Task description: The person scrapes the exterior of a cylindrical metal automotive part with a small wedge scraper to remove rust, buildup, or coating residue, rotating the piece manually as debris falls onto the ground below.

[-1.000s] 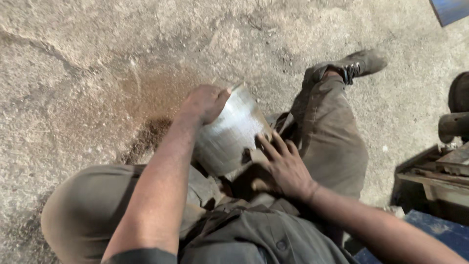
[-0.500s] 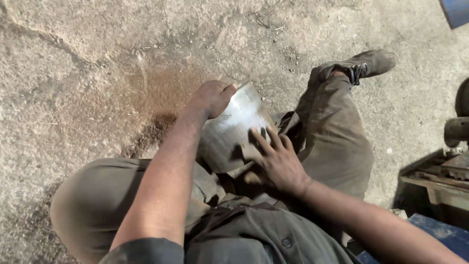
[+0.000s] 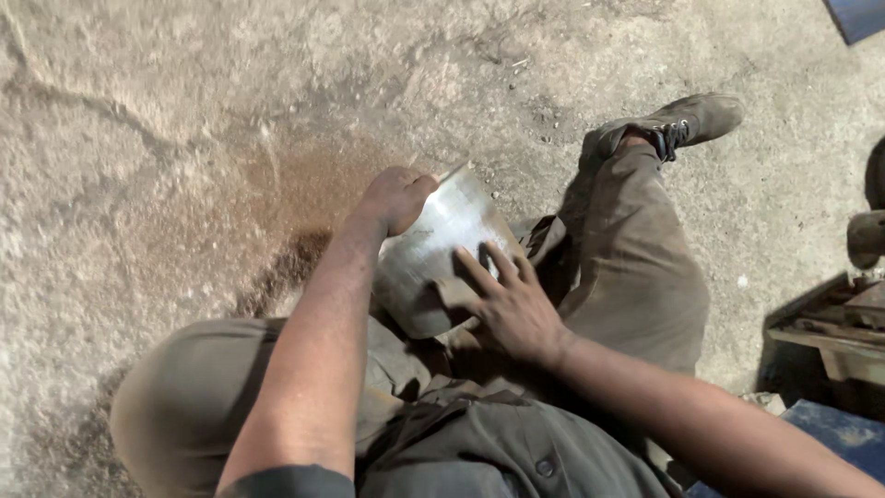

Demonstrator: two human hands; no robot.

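Observation:
I sit on a rough concrete floor (image 3: 184,138) with a shiny curved metal piece (image 3: 433,254) resting between my legs. My left hand (image 3: 395,195) curls over its upper left edge and grips it. Flat on the lower right of the metal lies my right hand (image 3: 512,304), fingers spread and pressing. My olive trousers (image 3: 636,267) and a worn boot (image 3: 687,120) stretch out to the right.
A reddish-brown dust stain (image 3: 295,212) marks the floor left of the metal. A rusty metal frame (image 3: 830,332) and a dark round part (image 3: 867,235) stand at the right edge. Blue objects sit at the top right (image 3: 862,14) and bottom right (image 3: 820,424).
The view has shifted slightly; both hands stay on the metal piece, with the right hand sliding a little higher onto its surface.

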